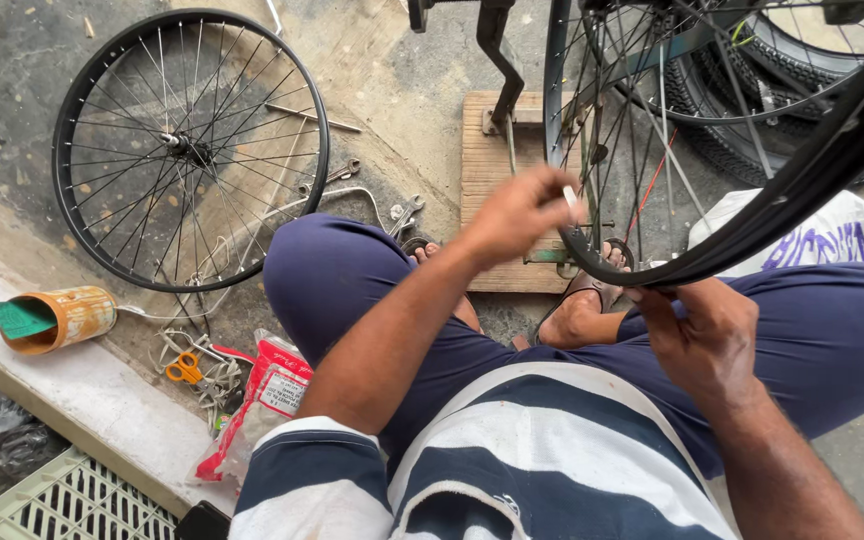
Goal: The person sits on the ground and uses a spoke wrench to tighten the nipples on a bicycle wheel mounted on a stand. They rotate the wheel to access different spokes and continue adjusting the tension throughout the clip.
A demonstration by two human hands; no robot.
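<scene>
Left hand [517, 212] pinches something small and white, right hand [702, 335] grips the rim [752, 235], fingertips hidden.

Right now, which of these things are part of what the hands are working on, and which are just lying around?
In use:
- left hand, pinching a small white piece at the rim
- right hand, holding the rim
- rim
- wooden stand

Lying about:
- spare wheel
- rusty can
- scissors
- red packet
- wrenches
- tyres

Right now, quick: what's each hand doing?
Left hand: fingers pinched shut on a small white piece, held at the wheel rim.
Right hand: closed on the black tyre.
</scene>
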